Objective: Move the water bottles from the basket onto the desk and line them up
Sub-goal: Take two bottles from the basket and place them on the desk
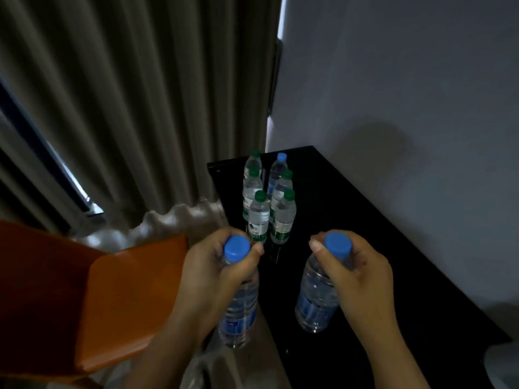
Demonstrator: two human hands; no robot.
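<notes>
From my remote seat, the head camera looked down on a dim corner where a black desk [379, 234] stood against a pale wall [393, 80], with a grey pleated curtain [126, 94] hanging to its left. The left hand [207, 270] was curled round the neck of a clear water bottle with a blue cap, the left bottle [241, 313], thumb and fingers closed just under the cap. That bottle hung upright just off the desk's left edge, over the floor rather than the desk top. The right hand [359, 279] gripped a second blue-capped bottle the same way, fingers wrapped round its neck. This right bottle [317, 299] was upright over the near part of the desk; I could not tell whether its base touched the surface. The two hands were level with each other and apart. Beyond them, six bottles [259, 217] stood upright on the desk in two close columns of three, running away from me toward the far edge. All three in the left column had green caps; the right column had two green caps in front and one blue cap at the back. A large orange object [84, 290] filled the lower left, beside the left forearm; I could not tell what it was.
</notes>
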